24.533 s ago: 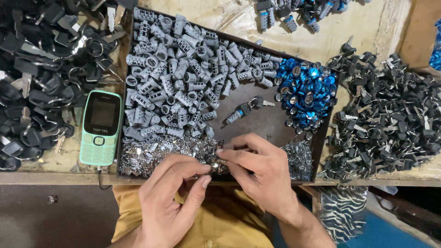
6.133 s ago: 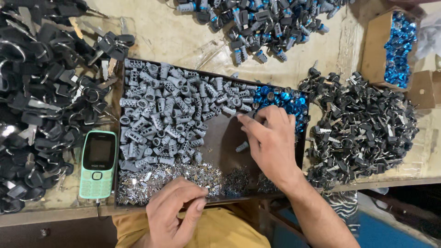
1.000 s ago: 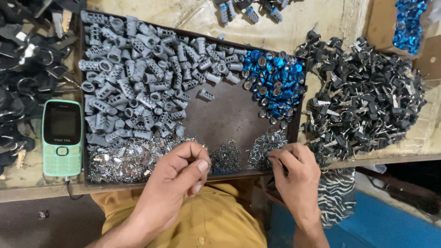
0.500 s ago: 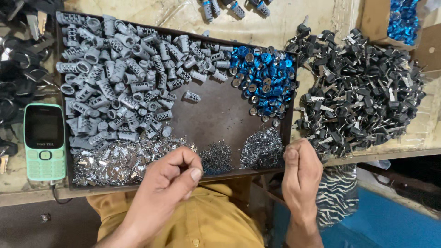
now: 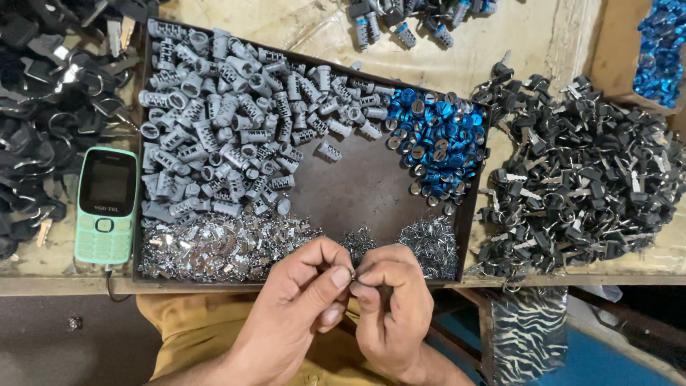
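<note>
**Pinching a tiny metal bit**

Our table (image 5: 300, 32) holds a dark tray (image 5: 357, 207) of grey, blue and silver parts. Just past its near edge, our left hand (image 5: 304, 300) and right hand (image 5: 389, 304) meet, fingertips closed on one small bit (image 5: 352, 272). We think slow, soft moves work best, staying above the tray so drops land inside.

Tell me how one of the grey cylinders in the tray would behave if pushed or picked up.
A grey cylinder lies on its side, so a nudge would probably roll it. It looks like rigid cast metal, likely stiff and heavy for its size. Its ridged sides should grip well.
</note>
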`<control>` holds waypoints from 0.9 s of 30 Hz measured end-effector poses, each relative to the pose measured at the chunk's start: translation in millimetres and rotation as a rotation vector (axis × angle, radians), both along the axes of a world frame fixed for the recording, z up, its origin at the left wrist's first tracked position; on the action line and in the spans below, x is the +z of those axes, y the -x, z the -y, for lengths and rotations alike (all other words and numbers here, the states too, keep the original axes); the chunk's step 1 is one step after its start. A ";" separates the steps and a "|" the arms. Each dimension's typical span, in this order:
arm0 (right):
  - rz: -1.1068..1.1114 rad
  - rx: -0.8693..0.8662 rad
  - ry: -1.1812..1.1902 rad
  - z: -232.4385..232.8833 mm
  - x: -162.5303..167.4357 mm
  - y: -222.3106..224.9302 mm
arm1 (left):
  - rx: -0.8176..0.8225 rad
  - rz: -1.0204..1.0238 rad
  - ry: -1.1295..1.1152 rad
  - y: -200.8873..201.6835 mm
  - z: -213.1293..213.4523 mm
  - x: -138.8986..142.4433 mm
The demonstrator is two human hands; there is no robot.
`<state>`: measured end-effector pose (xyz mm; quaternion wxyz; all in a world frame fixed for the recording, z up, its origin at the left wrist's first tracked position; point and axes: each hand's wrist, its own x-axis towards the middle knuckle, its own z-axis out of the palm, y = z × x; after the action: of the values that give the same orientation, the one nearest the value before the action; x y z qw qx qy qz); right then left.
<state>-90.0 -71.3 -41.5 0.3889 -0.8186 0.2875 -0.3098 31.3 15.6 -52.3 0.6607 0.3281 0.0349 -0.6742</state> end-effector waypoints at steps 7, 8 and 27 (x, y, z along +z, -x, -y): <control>0.032 -0.018 0.017 -2.5 -2.9 1.6 | -0.016 -0.044 0.033 2.1 -1.1 -2.6; 0.035 -0.021 0.018 -2.5 -3.0 1.1 | -0.023 -0.044 0.027 2.0 -0.8 -2.6; 0.067 -0.003 -0.552 43.8 -4.5 -11.4 | -0.050 0.021 -0.028 -20.9 -0.5 -7.3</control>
<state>-78.6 -115.1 -45.9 0.6061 -0.6705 0.3490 -0.2474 52.3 16.1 -59.5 0.6392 0.3452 0.0294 -0.6866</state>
